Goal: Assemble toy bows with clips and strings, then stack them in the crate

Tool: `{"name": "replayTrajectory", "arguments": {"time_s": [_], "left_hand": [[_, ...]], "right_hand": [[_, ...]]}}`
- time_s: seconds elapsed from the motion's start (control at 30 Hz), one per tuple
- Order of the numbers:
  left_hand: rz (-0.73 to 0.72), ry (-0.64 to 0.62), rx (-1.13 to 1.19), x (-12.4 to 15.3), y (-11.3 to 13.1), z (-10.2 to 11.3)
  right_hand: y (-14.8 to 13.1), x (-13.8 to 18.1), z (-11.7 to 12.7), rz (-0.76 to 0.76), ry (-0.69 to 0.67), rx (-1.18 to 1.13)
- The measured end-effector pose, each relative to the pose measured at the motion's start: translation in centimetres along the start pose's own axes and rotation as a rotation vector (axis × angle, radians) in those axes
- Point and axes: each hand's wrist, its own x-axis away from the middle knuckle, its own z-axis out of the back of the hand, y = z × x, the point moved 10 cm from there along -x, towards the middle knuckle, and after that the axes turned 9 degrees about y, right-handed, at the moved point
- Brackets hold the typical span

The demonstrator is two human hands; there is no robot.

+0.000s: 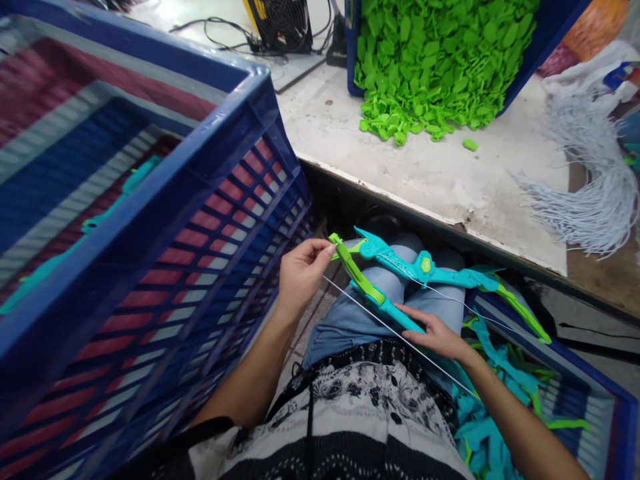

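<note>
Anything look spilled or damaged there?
Yes. Green pieces have spilled from the bin onto the table, one piece lying apart from the heap. The table's near edge also looks chipped.

Smooth plastic bow (361, 280), glossy plastic crate (200, 159), denim trousers (333, 330)

Held bow (367, 288) lime and turquoise; shirt (385, 407) black-white, seemingly paisley.

Scuffed white worktable (450, 177), grey floor (590, 303)
</note>
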Motion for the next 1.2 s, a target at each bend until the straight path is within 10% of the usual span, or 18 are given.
{"name": "replayTrajectory", "arguments": {"time_s": [0.27,0.43,0.67,1.0,1.2], "left_hand": [[-0.069,0.088,-0.221,1.7,1.0,1.2],[-0.101,0.182,-0.287,3.3,1.2,3.6],[-0.111,0.184,-0.247,4.1,1.2,4.4],[-0.106,0.145,-0.167,3.1,-0.4,4.0],[-0.243,0.125,-0.009,2.5,-0.5,3.0]], "right_hand": [[-1.7,1.9,-0.6,0.155,0.217,0.376],[-10.7,0.6,1.5,0.514,0.562,0.594],[-22.4,-7.2,-3.6,0.899,0.329,0.38],[-23.5,-8.2,-6.2,1.028,0.255,0.57],[-24.8,-13.2,2.6,0.924,0.662,0.494]]}}
